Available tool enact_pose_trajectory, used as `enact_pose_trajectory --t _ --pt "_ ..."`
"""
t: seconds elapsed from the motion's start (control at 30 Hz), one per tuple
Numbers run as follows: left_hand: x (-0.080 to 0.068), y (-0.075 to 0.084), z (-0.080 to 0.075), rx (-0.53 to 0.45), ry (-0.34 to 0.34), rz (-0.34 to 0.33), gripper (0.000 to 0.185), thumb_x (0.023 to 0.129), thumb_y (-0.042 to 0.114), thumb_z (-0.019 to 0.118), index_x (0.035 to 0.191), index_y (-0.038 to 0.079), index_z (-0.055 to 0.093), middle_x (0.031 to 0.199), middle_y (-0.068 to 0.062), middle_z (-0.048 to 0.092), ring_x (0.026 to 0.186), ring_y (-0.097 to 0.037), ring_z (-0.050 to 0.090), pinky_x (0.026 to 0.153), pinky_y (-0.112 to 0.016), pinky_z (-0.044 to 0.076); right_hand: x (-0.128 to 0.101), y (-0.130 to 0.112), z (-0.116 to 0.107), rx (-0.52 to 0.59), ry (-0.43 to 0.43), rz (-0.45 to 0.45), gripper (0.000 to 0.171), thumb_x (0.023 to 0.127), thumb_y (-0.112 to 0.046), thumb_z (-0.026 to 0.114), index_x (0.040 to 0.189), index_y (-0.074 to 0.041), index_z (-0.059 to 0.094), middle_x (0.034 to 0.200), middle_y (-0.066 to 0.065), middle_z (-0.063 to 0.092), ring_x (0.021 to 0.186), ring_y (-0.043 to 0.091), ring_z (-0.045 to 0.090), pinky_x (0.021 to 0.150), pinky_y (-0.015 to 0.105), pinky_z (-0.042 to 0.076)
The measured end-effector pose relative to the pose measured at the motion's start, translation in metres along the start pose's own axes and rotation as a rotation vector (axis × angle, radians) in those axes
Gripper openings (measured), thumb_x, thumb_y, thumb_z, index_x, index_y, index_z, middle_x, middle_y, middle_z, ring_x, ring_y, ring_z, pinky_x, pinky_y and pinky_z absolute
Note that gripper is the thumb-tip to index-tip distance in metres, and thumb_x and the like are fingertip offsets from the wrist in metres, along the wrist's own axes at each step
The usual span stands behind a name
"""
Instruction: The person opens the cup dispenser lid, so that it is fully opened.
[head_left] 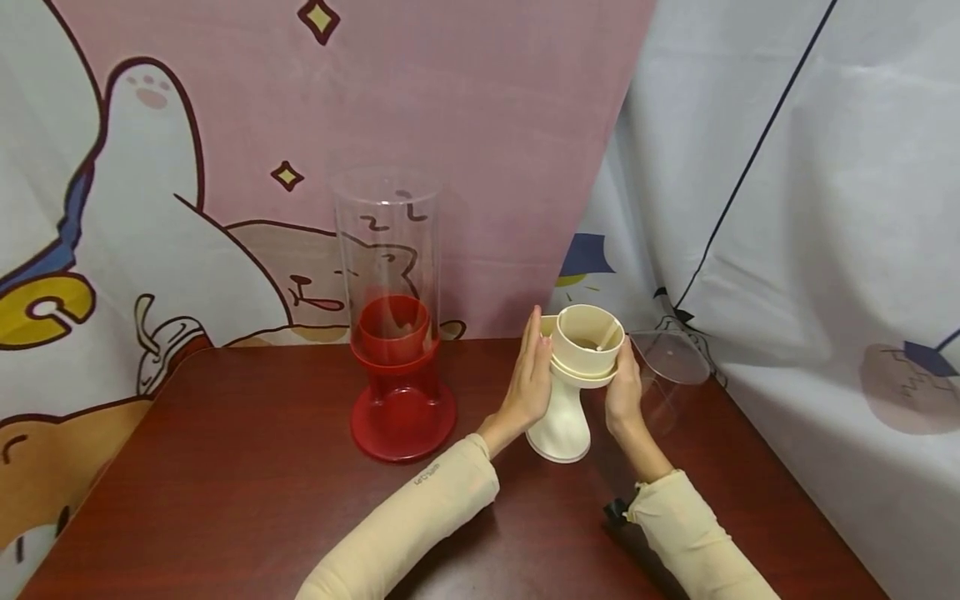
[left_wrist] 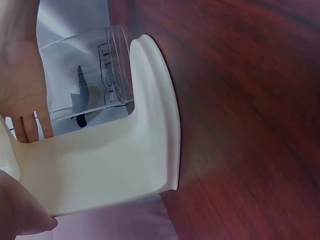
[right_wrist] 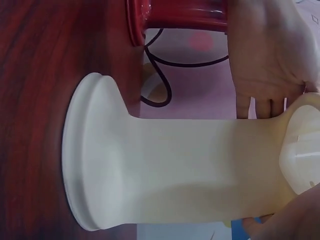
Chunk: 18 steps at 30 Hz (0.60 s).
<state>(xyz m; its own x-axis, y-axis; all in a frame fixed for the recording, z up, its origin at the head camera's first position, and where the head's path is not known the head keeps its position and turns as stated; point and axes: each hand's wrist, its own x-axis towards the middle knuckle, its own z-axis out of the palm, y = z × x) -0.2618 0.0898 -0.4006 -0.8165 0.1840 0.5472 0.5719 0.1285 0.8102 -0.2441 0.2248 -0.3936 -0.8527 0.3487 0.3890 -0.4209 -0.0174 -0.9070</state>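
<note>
In the head view a cream stand point(head_left: 558, 425) with a flared foot carries a round cream cup point(head_left: 588, 354) at its top. My left hand point(head_left: 527, 383) presses against the cup's left side, fingers straight and pointing up. From the opposite side my right hand point(head_left: 624, 392) presses on the rim area, its fingers partly hidden behind the cup. The left wrist view shows the stand's foot point(left_wrist: 155, 115) right at the tabletop, with straight fingers point(left_wrist: 29, 127) of the right hand behind the stem. Both palms flank the upper part in the right wrist view.
A red stand point(head_left: 403, 425) holding a red cup point(head_left: 393, 329) and a tall clear cylinder point(head_left: 386, 200) stands at left on the dark red-brown table point(head_left: 225, 500). Another clear cylinder point(head_left: 671, 358) is behind my right hand. Patterned cloth point(head_left: 480, 100) hangs behind the table.
</note>
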Motion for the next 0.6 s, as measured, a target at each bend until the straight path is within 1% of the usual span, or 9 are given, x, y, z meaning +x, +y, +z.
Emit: enact_pose_trajectory --t 0.1,0.2,0.3,0.4,0.5,0.6 --pt "-0.001 0.001 -0.003 -0.029 -0.029 -0.032 0.05 0.098 0.036 0.019 0.144 0.025 0.002 0.151 0.01 0.005 0.138 -0.009 0.006 0.113 -0.037 0.012 -0.001 -0.001 0.0 -0.025 -0.032 0.013 0.053 0.098 -0.042 0.017 0.124 -0.009 0.05 0.108 0.001 0.054 0.104 0.009 0.046 0.093 0.018 0.031" --pt "-0.006 0.003 -0.011 -0.045 -0.052 -0.069 0.052 0.097 0.044 0.017 0.143 0.03 -0.001 0.15 0.015 0.002 0.137 -0.004 0.004 0.113 -0.037 0.011 -0.004 -0.004 0.002 -0.046 -0.084 0.02 0.055 0.098 -0.04 0.012 0.128 -0.008 0.045 0.114 0.005 0.052 0.108 0.01 0.044 0.095 0.016 0.029" --pt "-0.014 0.006 -0.019 -0.042 -0.07 -0.095 0.056 0.094 0.052 0.014 0.143 0.031 -0.001 0.149 0.016 0.003 0.137 -0.003 0.004 0.113 -0.037 0.011 -0.013 -0.013 0.002 -0.048 -0.145 0.015 0.053 0.099 -0.036 0.008 0.135 -0.009 0.036 0.126 0.01 0.045 0.118 0.011 0.04 0.097 0.013 0.028" --pt "-0.026 0.011 -0.026 -0.031 -0.1 -0.096 0.059 0.092 0.056 0.013 0.143 0.029 0.0 0.15 0.012 0.005 0.138 -0.008 0.008 0.112 -0.04 0.014 -0.026 -0.023 -0.003 -0.041 -0.202 -0.018 0.049 0.099 -0.03 0.008 0.141 -0.009 0.024 0.14 0.013 0.032 0.13 0.015 0.03 0.102 0.014 0.026" --pt "-0.036 0.018 -0.032 -0.032 -0.134 -0.103 0.059 0.092 0.057 0.012 0.143 0.03 0.001 0.149 0.011 0.008 0.137 -0.013 0.014 0.11 -0.041 0.019 -0.041 -0.028 -0.01 -0.078 -0.208 -0.03 0.048 0.099 -0.027 0.01 0.143 -0.009 0.015 0.146 0.012 0.02 0.135 0.018 0.02 0.106 0.014 0.022" --pt "-0.051 0.027 -0.04 -0.062 -0.167 -0.13 0.057 0.092 0.057 0.012 0.143 0.032 0.002 0.149 0.01 0.01 0.136 -0.013 0.018 0.109 -0.039 0.023 -0.059 -0.028 -0.017 -0.111 -0.197 -0.005 0.048 0.099 -0.027 0.015 0.143 -0.009 0.012 0.147 0.013 0.016 0.136 0.02 0.017 0.105 0.013 0.022"
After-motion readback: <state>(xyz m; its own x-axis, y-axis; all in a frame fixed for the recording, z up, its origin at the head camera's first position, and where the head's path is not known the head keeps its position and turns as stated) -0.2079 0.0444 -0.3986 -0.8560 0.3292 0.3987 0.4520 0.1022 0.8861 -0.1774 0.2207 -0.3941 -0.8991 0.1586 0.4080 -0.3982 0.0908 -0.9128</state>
